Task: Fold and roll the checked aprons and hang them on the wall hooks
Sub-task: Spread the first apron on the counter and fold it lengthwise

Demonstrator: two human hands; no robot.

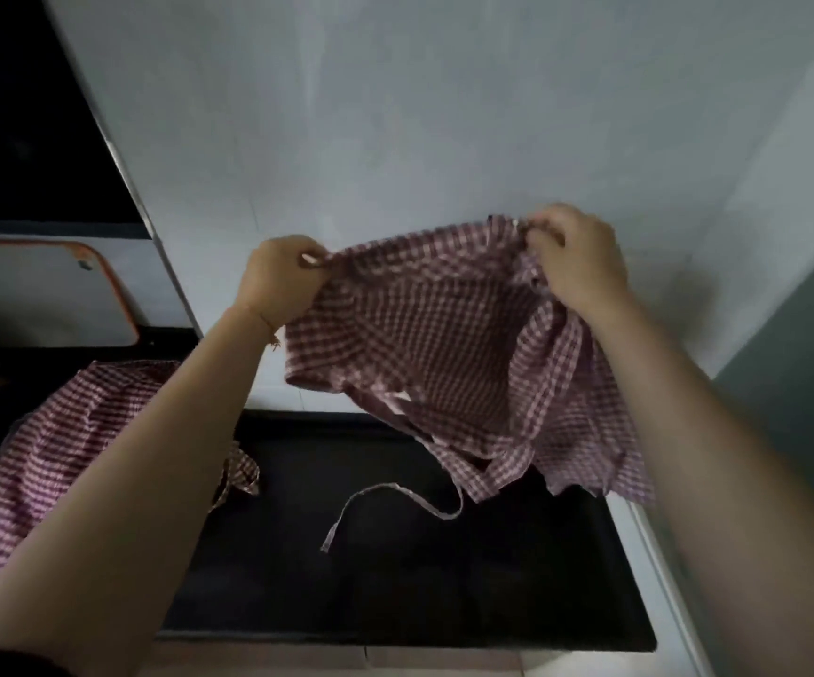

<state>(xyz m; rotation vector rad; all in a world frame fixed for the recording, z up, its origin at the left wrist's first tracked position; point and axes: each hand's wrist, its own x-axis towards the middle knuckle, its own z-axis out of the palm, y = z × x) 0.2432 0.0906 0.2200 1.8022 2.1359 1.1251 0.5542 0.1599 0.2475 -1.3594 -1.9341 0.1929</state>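
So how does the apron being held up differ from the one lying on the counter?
The held apron hangs in the air, pinched by the left hand and right hand; the counter apron lies crumpled and untouched. The held one dangles a tie. Both share the same red-and-white check.

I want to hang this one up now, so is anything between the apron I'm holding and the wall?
Nothing visible. Your left hand and right hand hold the held apron up before bare wall. No hook shows in this view, though.
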